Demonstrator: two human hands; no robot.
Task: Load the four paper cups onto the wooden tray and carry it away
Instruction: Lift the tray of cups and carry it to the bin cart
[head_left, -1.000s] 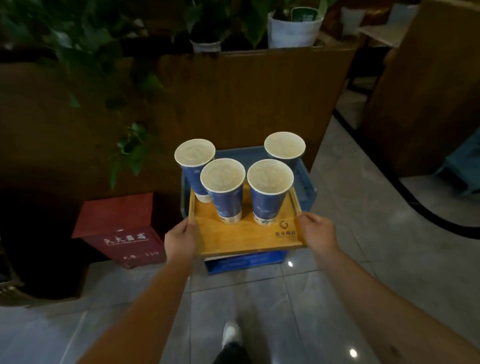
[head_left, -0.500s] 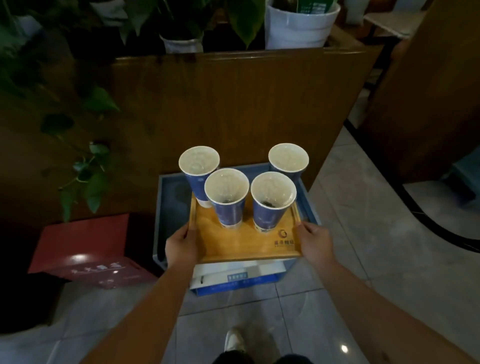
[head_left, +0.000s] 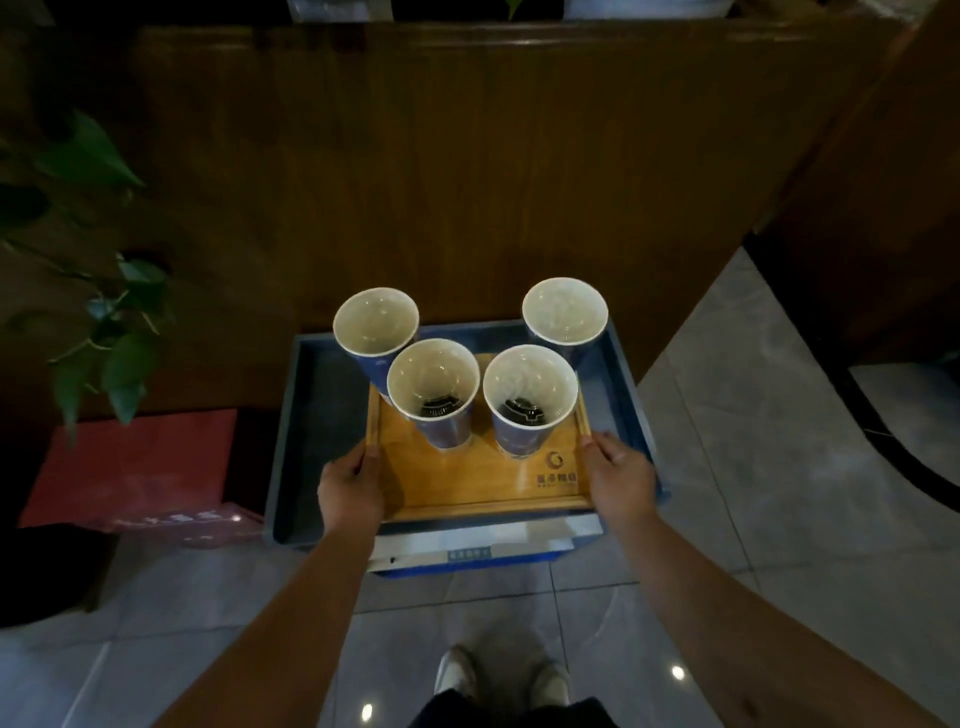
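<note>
The wooden tray (head_left: 467, 486) hangs level over a blue crate, a logo printed in its near right corner. Several blue paper cups with white insides stand upright on it: a far left cup (head_left: 375, 323), a far right cup (head_left: 564, 310), a near left cup (head_left: 432, 382) and a near right cup (head_left: 530, 391). The two near cups show something dark at the bottom. My left hand (head_left: 349, 486) grips the tray's left edge, thumb on top. My right hand (head_left: 618, 477) grips the right edge the same way.
A blue plastic crate (head_left: 311, 431) sits on the tiled floor under the tray, against a tall wooden partition (head_left: 467, 171). A red box (head_left: 135, 467) lies at the left under hanging green leaves (head_left: 114, 353). My shoes (head_left: 498, 678) stand on grey tiles (head_left: 753, 493).
I have stepped closer to the blue crate and the tray has come lower over it. The view has tilted down, so the cups are seen from above. Both hands keep their grip.
</note>
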